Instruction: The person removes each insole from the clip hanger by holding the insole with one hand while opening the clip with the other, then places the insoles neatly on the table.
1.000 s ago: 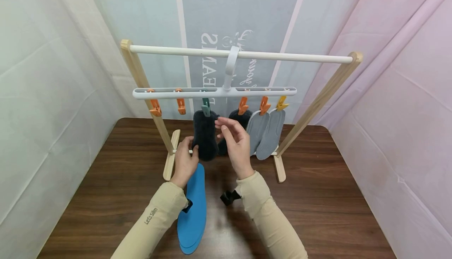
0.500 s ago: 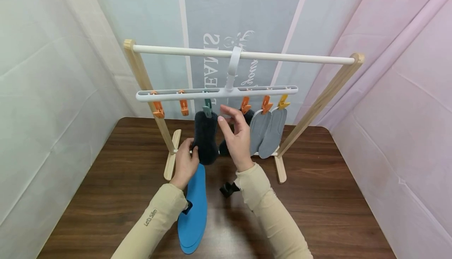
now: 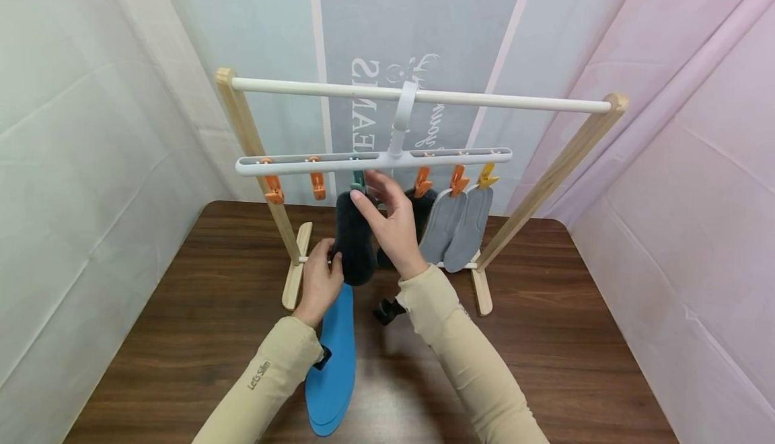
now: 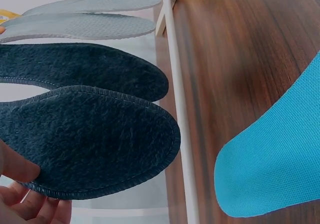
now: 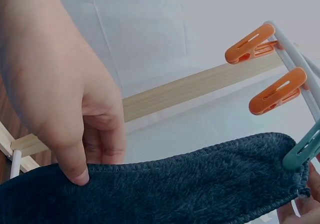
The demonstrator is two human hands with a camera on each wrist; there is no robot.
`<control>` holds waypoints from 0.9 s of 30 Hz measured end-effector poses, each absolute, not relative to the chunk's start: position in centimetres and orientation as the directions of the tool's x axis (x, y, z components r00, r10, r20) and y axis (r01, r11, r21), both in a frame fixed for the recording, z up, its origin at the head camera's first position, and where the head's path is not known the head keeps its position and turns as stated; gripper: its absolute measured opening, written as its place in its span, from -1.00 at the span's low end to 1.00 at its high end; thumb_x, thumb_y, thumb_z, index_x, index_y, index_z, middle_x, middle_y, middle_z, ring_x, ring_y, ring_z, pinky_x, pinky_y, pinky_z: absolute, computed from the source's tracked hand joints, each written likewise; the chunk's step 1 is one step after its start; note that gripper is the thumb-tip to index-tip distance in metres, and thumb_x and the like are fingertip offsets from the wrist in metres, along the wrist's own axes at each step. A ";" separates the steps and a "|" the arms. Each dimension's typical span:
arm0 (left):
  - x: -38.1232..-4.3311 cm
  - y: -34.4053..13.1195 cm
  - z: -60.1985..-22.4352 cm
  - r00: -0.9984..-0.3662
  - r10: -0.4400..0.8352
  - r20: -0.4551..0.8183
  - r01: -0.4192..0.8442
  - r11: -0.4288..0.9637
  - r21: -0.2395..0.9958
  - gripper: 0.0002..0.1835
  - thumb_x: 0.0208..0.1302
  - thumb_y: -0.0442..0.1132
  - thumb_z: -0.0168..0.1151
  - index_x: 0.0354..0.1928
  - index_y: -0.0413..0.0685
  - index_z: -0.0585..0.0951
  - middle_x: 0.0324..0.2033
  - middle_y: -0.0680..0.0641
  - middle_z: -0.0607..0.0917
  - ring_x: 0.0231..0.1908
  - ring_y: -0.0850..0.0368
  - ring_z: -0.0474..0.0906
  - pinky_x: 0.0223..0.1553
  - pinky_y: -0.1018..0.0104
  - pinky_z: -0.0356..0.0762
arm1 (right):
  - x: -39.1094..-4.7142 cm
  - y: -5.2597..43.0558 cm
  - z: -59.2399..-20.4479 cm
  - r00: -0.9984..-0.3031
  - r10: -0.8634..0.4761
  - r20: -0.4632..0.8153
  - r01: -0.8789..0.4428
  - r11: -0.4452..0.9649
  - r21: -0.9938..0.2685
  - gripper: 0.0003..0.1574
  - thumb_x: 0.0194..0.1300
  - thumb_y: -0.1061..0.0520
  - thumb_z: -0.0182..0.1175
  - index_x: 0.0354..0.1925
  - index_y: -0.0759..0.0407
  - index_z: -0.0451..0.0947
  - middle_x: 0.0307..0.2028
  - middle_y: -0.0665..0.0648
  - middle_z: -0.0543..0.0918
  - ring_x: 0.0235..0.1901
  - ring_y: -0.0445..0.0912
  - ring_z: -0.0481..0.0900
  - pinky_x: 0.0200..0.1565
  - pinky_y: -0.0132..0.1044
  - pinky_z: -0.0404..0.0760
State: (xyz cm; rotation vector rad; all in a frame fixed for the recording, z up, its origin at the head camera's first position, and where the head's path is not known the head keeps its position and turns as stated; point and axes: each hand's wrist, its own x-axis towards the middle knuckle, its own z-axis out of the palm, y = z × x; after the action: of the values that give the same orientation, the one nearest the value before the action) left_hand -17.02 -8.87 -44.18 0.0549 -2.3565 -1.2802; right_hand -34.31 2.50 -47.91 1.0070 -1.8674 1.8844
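A dark furry insole [image 3: 354,239] hangs from a green clip [image 3: 358,178] on the hanger [image 3: 290,165]. My left hand [image 3: 321,279] pinches its left edge low down, thumb in front and fingers behind, as the left wrist view shows. My right hand [image 3: 393,222] is at the insole's top right corner, its thumb over the lower end of the green clip. In the right wrist view, fingertips [image 5: 314,184] show beside that clip; whether they pinch it is hidden. A second dark insole [image 4: 90,66] hangs just behind, partly covered by the right hand in the head view.
Two grey insoles [image 3: 469,229] hang at the right from an orange clip [image 3: 458,180] and a yellow clip [image 3: 487,175]. Two bare orange clips [image 3: 317,185] are at the left. Stacked blue insoles [image 3: 333,370] lie on the table below. A wooden rack [image 3: 545,161] carries the hanger.
My right hand has moved left and up from beside the insole to the green clip. The left hand keeps its pinch on the dark insole's edge.
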 end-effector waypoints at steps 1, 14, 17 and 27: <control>-17.0 -8.9 -44.2 -0.895 -0.245 0.373 0.180 0.566 0.805 -0.81 0.38 -0.45 0.02 -0.02 -0.35 0.50 -0.19 -0.31 0.56 -0.19 -0.18 0.54 -0.25 0.06 0.53 | -33.0 2.7 -46.2 -0.729 -0.271 0.629 -0.625 -0.113 -0.772 -0.31 0.35 0.07 0.20 0.38 0.05 0.25 0.30 0.08 0.39 0.28 -0.04 0.38 0.23 -0.19 0.41; -17.1 -9.0 -44.2 -0.905 -0.232 0.358 0.181 0.552 0.814 -0.80 0.39 -0.46 0.01 0.00 -0.35 0.49 -0.16 -0.32 0.55 -0.18 -0.18 0.53 -0.22 0.08 0.52 | -33.9 1.7 -46.1 -0.698 -0.264 0.666 -0.612 -0.263 -0.746 -0.42 0.40 0.12 0.12 0.34 0.08 0.29 0.23 0.12 0.47 0.22 -0.01 0.45 0.23 -0.15 0.42; -17.0 -8.9 -44.2 -0.903 -0.234 0.360 0.180 0.556 0.812 -0.80 0.38 -0.46 0.02 0.00 -0.35 0.49 -0.17 -0.32 0.56 -0.19 -0.17 0.52 -0.23 0.07 0.51 | -35.1 1.5 -47.6 -0.668 -0.263 0.696 -0.632 -0.293 -0.717 -0.42 0.41 0.09 0.12 0.34 0.05 0.29 0.23 0.11 0.48 0.21 0.01 0.46 0.23 -0.11 0.42; -16.9 -8.9 -44.4 -0.899 -0.234 0.369 0.179 0.573 0.800 -0.80 0.37 -0.47 0.03 -0.01 -0.35 0.50 -0.18 -0.30 0.57 -0.22 -0.15 0.52 -0.24 0.08 0.49 | -25.1 2.9 -36.3 -0.818 -0.263 0.512 -0.452 -0.257 -0.854 -0.57 0.41 0.19 0.09 0.19 0.31 0.39 0.13 0.31 0.53 0.11 0.04 0.53 0.19 -0.17 0.49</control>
State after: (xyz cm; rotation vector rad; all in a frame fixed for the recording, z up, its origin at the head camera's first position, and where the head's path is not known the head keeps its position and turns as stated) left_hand -16.89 -8.88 -44.35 0.0437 -2.3687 -1.2745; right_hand -25.06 2.94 -36.33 0.8896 -1.8301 2.2222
